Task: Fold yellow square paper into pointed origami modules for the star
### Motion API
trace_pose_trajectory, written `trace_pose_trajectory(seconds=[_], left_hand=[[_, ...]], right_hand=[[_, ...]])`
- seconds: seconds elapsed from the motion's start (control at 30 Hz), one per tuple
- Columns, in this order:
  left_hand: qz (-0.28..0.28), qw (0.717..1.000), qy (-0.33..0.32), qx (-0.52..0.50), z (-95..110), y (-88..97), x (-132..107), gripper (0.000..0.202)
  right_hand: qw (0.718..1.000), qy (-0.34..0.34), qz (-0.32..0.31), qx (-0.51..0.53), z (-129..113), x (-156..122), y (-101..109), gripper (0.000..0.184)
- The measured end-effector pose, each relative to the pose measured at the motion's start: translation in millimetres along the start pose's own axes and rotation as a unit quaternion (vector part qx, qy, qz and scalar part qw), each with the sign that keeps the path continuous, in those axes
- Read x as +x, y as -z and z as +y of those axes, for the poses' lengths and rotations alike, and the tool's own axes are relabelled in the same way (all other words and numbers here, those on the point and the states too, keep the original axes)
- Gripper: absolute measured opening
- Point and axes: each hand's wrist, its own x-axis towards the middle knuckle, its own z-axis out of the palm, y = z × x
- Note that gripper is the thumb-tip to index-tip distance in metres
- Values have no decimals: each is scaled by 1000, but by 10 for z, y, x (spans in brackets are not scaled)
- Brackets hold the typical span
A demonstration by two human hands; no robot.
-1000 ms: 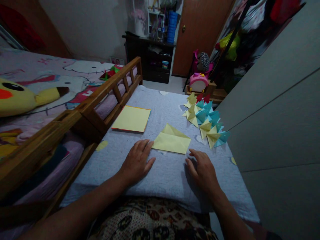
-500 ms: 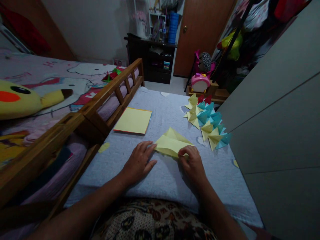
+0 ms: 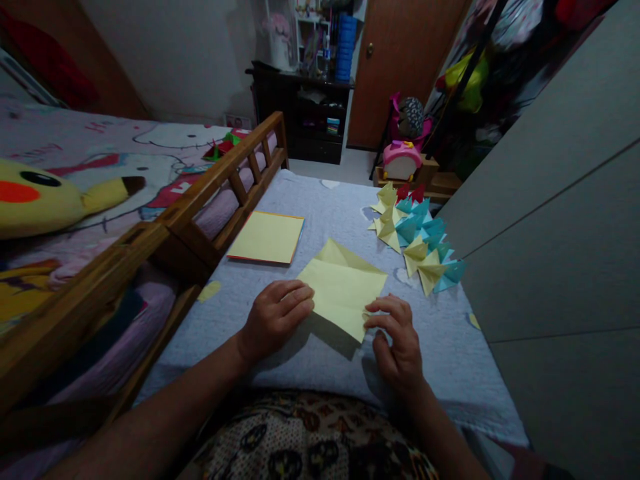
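A creased sheet of pale yellow origami paper [image 3: 343, 290] lies in front of me, its far corner folded into a raised triangle and its near edge lifted off the cloth. My left hand [image 3: 277, 317] pinches the paper's left edge, its thumb hidden below. At the right edge, the fingertips of my right hand [image 3: 397, 337] touch the paper, with the fingers apart and the thumb held away from it. A stack of square paper [image 3: 267, 238], yellow on top, lies beyond my left hand.
Folded yellow paper pieces [image 3: 431, 272] and folded blue paper pieces [image 3: 410, 228] stand in rows at the right, with red ones [image 3: 417, 193] behind. A wooden rail [image 3: 210, 180] borders the cloth-covered surface on the left; a pale cabinet panel [image 3: 560, 247] rises on the right.
The paper's near part has opened out toward me, showing a wider flat face. My left hand has closed on its edge, while my right hand has loosened its pinch and shifted slightly right.
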Motion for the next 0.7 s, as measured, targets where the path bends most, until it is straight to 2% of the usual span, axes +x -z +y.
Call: trace_pose_trajectory(seconds=[0.07, 0.1, 0.17, 0.23, 0.27, 0.33, 0.43, 0.5, 0.57, 0.63, 0.7], left_hand=[[11, 1000, -17, 13, -24, 53, 22, 19], [18, 999, -24, 18, -32, 74, 37, 18], [38, 998, -42, 20, -42, 100, 68, 18], [58, 996, -64, 15, -46, 106, 93, 17], [65, 995, -75, 14, -50, 102, 101, 17], [72, 993, -88, 16, -60, 83, 111, 16], [101, 993, -61, 24, -71, 40, 120, 18], [120, 993, 6, 9, -56, 10, 131, 23], [124, 985, 108, -59, -18, -19, 149, 26], [123, 947, 220, -198, 32, -50, 173, 34], [162, 864, 310, -361, 74, -80, 208, 52]], right_hand=[[990, -109, 69, 55, 37, -5, 12, 15], [974, -175, 110, 93, 59, 12, 7, 16], [919, -299, 165, 199, 99, 84, -16, 34], [847, -387, 140, 338, 125, 179, -44, 49], [817, -410, 116, 388, 130, 224, -56, 53], [785, -423, 68, 447, 128, 296, -78, 57], [795, -394, 65, 457, 120, 349, -110, 49], [809, -373, 95, 444, 126, 362, -132, 41], [822, -356, 119, 429, 141, 369, -153, 38], [830, -343, 127, 421, 159, 373, -176, 37], [833, -339, 128, 417, 171, 376, -204, 37]])
